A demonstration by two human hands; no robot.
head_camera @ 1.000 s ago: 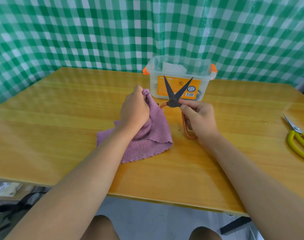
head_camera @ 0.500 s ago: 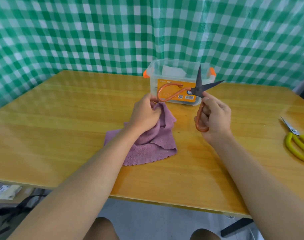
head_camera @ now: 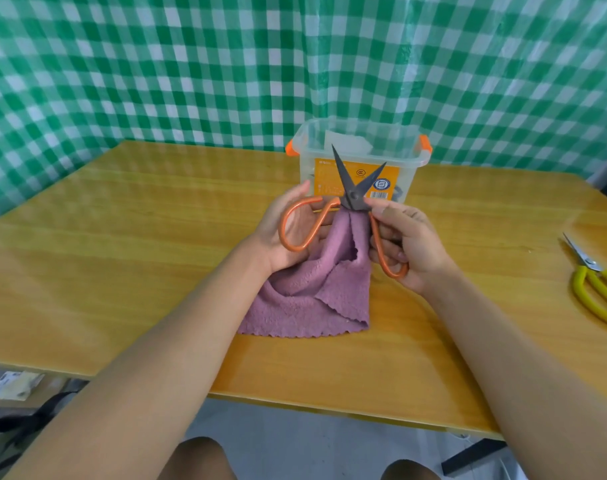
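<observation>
Scissors: the orange-handled scissors with dark metal blades (head_camera: 355, 199) were up off the wooden table (head_camera: 122, 237), held between both hands, right in front of the clear plastic box with orange latches (head_camera: 409, 161).
Which way they pointed: tips up and away from the person, handles down toward them. So the long axis ran pretty much upright, near to far.
Blades: spread in a V, short, pointed and matte dark. The left tip stood higher than the right one.
Handles: two big thin teardrop loops with a smooth orange coating, splayed out wide to either side of the pivot.
Right hand: the right hand (head_camera: 409, 244) had its fingers curled through the right loop, with the thumb pressing just beside the pivot.
Left hand: the left hand (head_camera: 288, 233) was cupped with its thumb up and the left loop lying against the palm. Its fingers looked to be holding up the bunched cloth, though honestly it was hard to tell how firmly.
Cloth: the purple fuzzy cloth (head_camera: 315, 296) was soft and plush with a wavy scalloped edge. It was pulled up into a peak touching the scissors just under the pivot, and its lower part lay draped on the table.
Other stuff: yellow-handled scissors (head_camera: 596, 289) lay flat at the table's right edge, well apart. A green-and-white checked curtain (head_camera: 191, 64) hung behind.
</observation>
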